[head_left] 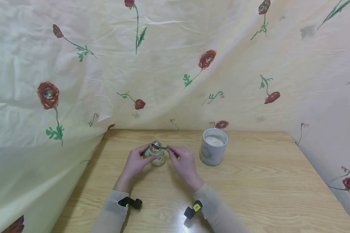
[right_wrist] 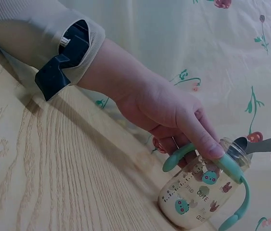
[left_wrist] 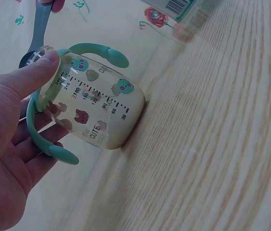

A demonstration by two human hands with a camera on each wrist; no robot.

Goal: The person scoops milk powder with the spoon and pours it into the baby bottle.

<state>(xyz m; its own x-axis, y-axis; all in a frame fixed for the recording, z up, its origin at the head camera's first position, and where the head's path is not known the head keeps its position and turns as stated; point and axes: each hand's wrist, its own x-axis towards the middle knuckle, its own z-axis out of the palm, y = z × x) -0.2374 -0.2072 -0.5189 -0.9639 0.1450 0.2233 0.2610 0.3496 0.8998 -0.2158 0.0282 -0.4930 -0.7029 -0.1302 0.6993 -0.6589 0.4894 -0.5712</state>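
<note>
A clear baby bottle (head_left: pixel 158 159) with green handles, cartoon prints and a measuring scale stands on the table. My left hand (head_left: pixel 136 161) grips it around the neck, thumb on the near side and fingers behind. Pale contents show low in the bottle (left_wrist: pixel 96 101) in the left wrist view. A metal spoon (head_left: pixel 164 148) is pinched by its handle in my right hand (head_left: pixel 185 162). Its bowl sits at the bottle's open mouth, tipped over the rim. In the right wrist view the spoon (right_wrist: pixel 263 146) reaches the mouth from the right.
A tall can (head_left: pixel 212 155) with pale powder (head_left: pixel 214 140) inside stands to the right of my right hand. The wooden table (head_left: pixel 265 181) extends to the right and front. A flower-printed cloth (head_left: pixel 163 74) hangs behind the table and along both sides.
</note>
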